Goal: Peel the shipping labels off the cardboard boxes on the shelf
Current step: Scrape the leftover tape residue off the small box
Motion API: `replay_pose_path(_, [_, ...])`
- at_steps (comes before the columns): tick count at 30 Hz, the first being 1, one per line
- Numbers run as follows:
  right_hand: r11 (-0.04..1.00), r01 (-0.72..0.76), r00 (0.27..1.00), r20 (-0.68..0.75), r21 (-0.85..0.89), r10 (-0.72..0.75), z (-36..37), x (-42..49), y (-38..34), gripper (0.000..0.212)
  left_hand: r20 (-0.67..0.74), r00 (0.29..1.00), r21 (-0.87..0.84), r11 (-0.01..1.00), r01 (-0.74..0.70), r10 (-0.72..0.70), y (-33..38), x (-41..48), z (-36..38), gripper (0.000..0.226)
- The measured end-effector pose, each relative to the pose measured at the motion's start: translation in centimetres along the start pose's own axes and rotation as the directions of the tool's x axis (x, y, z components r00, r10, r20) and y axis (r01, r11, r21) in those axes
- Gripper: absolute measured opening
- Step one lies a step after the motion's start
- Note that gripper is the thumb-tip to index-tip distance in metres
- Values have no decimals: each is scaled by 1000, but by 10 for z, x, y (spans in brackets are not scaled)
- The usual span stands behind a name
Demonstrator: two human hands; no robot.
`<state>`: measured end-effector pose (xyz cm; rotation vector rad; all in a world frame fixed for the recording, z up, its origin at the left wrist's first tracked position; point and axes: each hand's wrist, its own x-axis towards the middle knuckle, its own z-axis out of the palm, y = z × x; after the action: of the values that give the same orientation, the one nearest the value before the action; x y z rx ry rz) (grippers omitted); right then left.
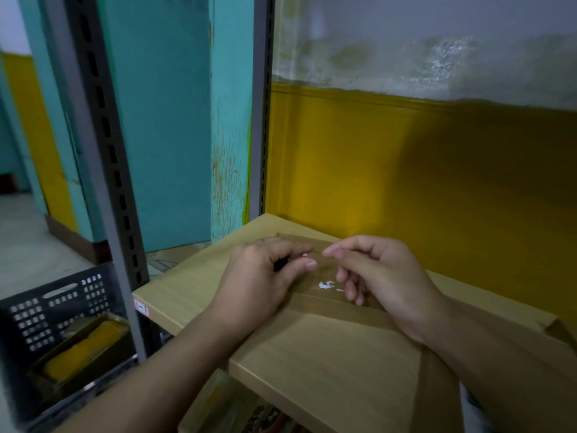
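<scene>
— Though the box [312, 354] on the shelf [162, 289] looks nearly bare, what's left?
— White label bits [326, 285]. My left hand [265, 276] pinches a tiny scrap [304, 254]; my right hand [384, 276] curls, grip unclear.

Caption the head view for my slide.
Left hand and right hand pinch a thin scrap above a taped cardboard box bearing white label residue.

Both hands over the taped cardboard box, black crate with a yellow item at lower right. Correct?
No. Head view shows the black crate at lower left, not right. Rest holds: left hand and right hand are over the taped cardboard box, and a yellow item sits in the crate.
</scene>
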<state>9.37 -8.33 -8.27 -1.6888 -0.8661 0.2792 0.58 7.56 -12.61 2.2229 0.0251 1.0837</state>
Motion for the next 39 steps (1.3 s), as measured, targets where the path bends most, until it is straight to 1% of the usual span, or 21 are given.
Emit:
replay_pose_path(2, [1000, -6, 999, 39, 30, 5, 2, -2, -1, 18, 22, 1000, -18, 1000, -8, 8, 3, 0, -2, 34])
replay_pose_path(4, [999, -6, 997, 76, 43, 3, 3, -3, -1, 20, 52, 998, -45, 999, -24, 26, 4, 0, -2, 34])
replay_pose_path(8, [1000, 5, 992, 123, 10, -6, 4, -4, -3, 14, 38, 999, -46, 998, -36, 38, 2, -1, -2, 17])
replay_pose_path(10, [999, -3, 992, 128, 32, -1, 4, -3, -5, 11, 23, 1000, -59, 998, -19, 20, 3, -3, -3, 13])
replay_pose_path(12, [999, -11, 991, 133, 34, 7, 5, -4, -6, 10, 10, 1000, -111, 994, 20, -19, 6, -5, -6, 14])
replay_pose_path(15, [1000, -12, 987, 157, -19, 15, 7, -6, -10, 12, -27, 996, -195, 978, 78, -85, 8, -7, -12, 9])
replay_pose_path(17, [995, -3, 984, 175, -99, 20, 7, -8, -12, 18, -35, 993, -216, 971, 100, -110, 9, -9, -17, 7])
replay_pose_path(19, [972, 10, 981, 190, -234, 36, 7, -11, -13, 25, -6, 993, -194, 974, 114, -117, 9, -13, -23, 13])
replay_pose_path(21, [943, 41, 980, 197, -330, 26, 8, -13, -14, 26, 47, 994, -132, 986, 101, -95, 7, -17, -28, 22])
replay_pose_path(23, [935, 100, 977, 212, -340, -28, 8, -14, -13, 24, 94, 994, -75, 995, 70, -63, 6, -20, -33, 30])
replay_pose_path(25, [926, 165, 965, 251, -341, -80, 8, -12, -13, 15, 111, 994, -10, 1000, 22, -21, 9, -22, -36, 39])
replay_pose_path(27, [921, 196, 954, 285, -336, -99, 6, -10, -10, 8, 143, 989, 12, 999, 31, -33, 15, -21, -38, 44])
replay_pose_path(29, [914, 219, 945, 307, -342, -112, 4, -10, -10, 10, 207, 977, 28, 998, 49, -54, 18, -17, -38, 36])
replay_pose_path(31, [898, 260, 935, 325, -355, -142, 4, -12, -11, 12, 250, 967, 63, 997, 37, -52, 17, -13, -38, 15])
replay_pose_path(32, [889, 277, 933, 325, -364, -157, 3, -12, -12, 15, 269, 962, 63, 997, 38, -53, 17, -12, -39, 7])
replay_pose_path(34, [878, 302, 929, 319, -370, -185, 2, -11, -11, 21, 291, 956, 36, 998, 41, -50, 17, -11, -40, 23])
replay_pose_path(36, [871, 332, 920, 329, -361, -214, 0, -10, -10, 27, 291, 956, 8, 999, 48, -48, 18, -11, -42, 30])
replay_pose_path(37, [868, 346, 915, 333, -357, -228, 0, -10, -8, 28, 286, 957, 2, 999, 48, -46, 20, -10, -43, 28])
replay_pose_path(39, [859, 346, 922, 305, -377, -237, 1, -9, -5, 25, 270, 961, -15, 998, 62, -56, 20, -11, -45, 18])
